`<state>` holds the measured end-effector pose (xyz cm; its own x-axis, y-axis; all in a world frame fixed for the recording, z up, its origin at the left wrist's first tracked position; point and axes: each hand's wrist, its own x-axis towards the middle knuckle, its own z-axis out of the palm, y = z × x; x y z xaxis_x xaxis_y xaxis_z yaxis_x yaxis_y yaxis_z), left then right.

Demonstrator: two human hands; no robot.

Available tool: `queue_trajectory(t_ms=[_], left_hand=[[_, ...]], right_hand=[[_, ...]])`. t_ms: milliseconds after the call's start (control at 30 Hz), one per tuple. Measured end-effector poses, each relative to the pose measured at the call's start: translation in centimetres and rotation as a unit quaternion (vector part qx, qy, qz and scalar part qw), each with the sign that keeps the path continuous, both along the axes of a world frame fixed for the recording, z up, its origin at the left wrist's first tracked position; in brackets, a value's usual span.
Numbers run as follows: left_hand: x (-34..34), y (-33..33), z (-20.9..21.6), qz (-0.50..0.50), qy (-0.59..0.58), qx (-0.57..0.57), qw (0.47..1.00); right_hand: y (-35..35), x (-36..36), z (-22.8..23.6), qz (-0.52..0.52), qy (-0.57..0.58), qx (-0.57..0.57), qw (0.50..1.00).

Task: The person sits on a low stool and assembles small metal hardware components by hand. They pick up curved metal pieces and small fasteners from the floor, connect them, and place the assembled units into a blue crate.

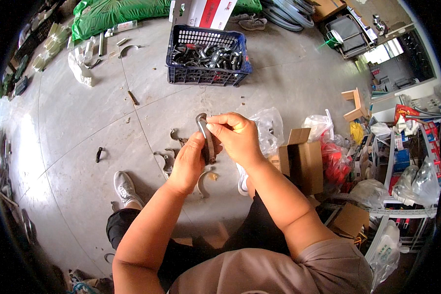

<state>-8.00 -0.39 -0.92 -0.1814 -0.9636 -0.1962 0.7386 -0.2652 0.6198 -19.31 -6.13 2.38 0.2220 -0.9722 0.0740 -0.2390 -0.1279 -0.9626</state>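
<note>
Between my two hands, in front of me, is a metal pipe clamp (203, 128), a curved band with a rusty brown part along its lower side. My left hand (187, 165) is closed around its lower left side, with the thumb pointing up along the band. The thumb and forefinger of my right hand (239, 137) pinch near its upper end. Several loose half-ring clamps (162, 160) lie on the floor just beyond my left hand. Another curved clamp piece (201, 186) rests below my hands. My fingers partly cover the held clamp.
A dark blue plastic crate (208, 77) full of metal clamps stands ahead. An open cardboard box (306, 164) and clear plastic bags (269, 128) sit to my right, beside cluttered shelving (402, 213). Green sacks (117, 17) lie at the far left.
</note>
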Motion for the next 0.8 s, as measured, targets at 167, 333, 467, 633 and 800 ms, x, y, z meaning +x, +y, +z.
queue_trajectory(t_ms=[167, 333, 467, 633, 800], left_hand=[[0.8, -0.4, 0.5, -0.01, 0.02, 0.051, 0.998], [1.0, -0.6, 0.8, -0.019, 0.1, 0.071, 0.992], [1.0, -0.7, 1.1, -0.036, 0.115, 0.111, 0.987], [0.9, -0.7, 1.4, -0.041, 0.101, 0.108, 0.988], [0.8, -0.5, 1.5, -0.018, -0.004, 0.092, 0.996]], right_hand=[[0.2, 0.0, 0.4, 0.004, -0.087, 0.121, 0.989], [-0.2, -0.4, 0.8, 0.022, -0.134, 0.169, 0.976], [-0.4, -0.6, 0.6, 0.02, -0.121, 0.159, 0.98], [-0.4, -0.7, 0.7, 0.038, -0.089, 0.155, 0.983], [-0.6, -0.9, 0.8, 0.042, -0.161, 0.167, 0.972]])
